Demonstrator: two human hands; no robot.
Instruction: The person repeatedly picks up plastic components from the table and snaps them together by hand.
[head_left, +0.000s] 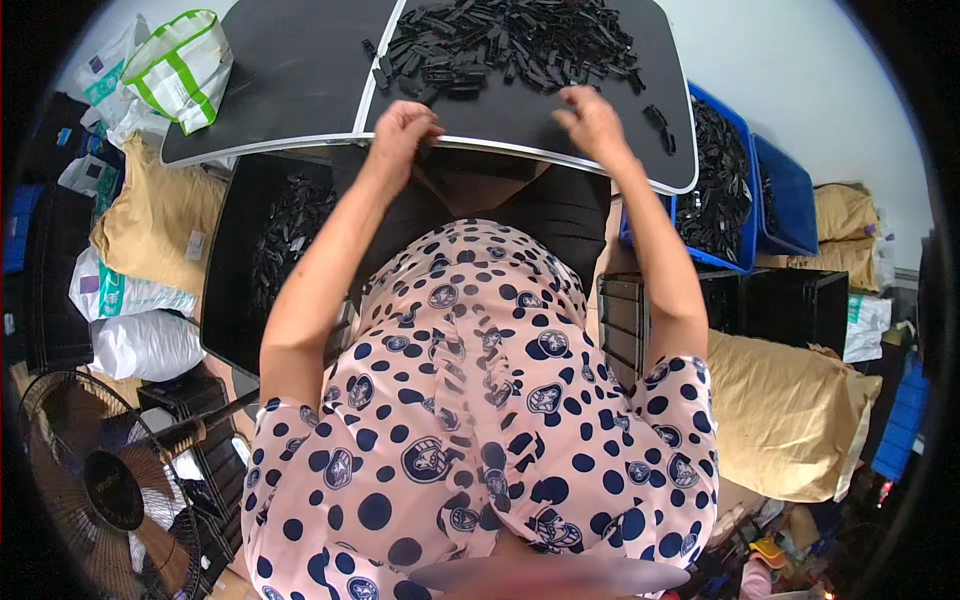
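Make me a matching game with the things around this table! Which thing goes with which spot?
Things:
1. pile of black parts
2. blue bin
3. fan
4. green-striped bag

Places:
A. lower left, on the floor
B. far left corner of the table
C. right of the table, full of black parts
D. tabletop, beyond both hands

Pairs: 1-D, 2-C, 3-A, 4-B

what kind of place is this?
Likely a small workshop or parts-sorting room. A pile of small black plastic parts lies on the black table, blue crates hold more, and stuffed tan sacks sit on the floor.
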